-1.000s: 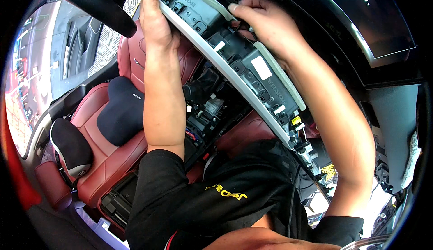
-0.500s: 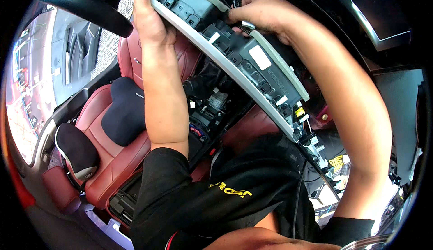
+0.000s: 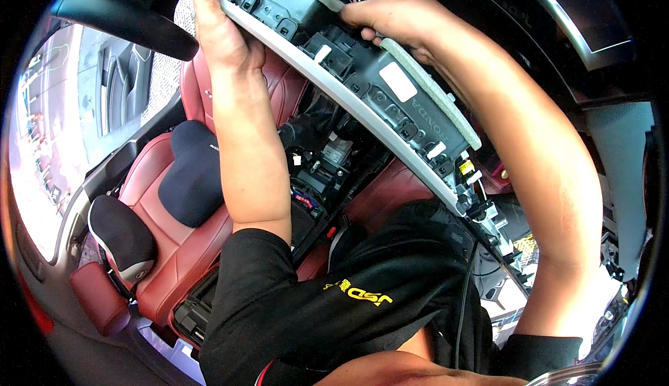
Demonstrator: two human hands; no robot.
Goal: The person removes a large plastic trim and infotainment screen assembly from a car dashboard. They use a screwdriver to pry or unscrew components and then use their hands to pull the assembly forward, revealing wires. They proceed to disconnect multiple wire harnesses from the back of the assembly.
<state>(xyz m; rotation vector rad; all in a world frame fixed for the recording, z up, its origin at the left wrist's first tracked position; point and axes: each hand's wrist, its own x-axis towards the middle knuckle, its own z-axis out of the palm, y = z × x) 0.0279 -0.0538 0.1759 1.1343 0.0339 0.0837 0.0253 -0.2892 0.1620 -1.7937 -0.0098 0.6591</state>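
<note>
Trim panel (image 3: 362, 86), long axis upper-left to lower-right, left hand (image 3: 223, 27) and right hand (image 3: 397, 10) grips clamped on it

I am looking into the cabin of a car. A dark red leather seat (image 3: 171, 226) fills the lower left, with a black cushion (image 3: 188, 173) lying on its backrest and a black headrest (image 3: 122, 236) below that; a red padded armrest (image 3: 97, 299) sits just beside the headrest. Above the seat a black pillar (image 3: 125, 20) slants across the upper left. Behind it an open door (image 3: 122, 97) shows its grey inner lining. Strong daylight pours in from the left and washes out the ground outside. At the far right I see what may be grey trim (image 3: 620, 170), though that rim is too bent to tell.
</note>
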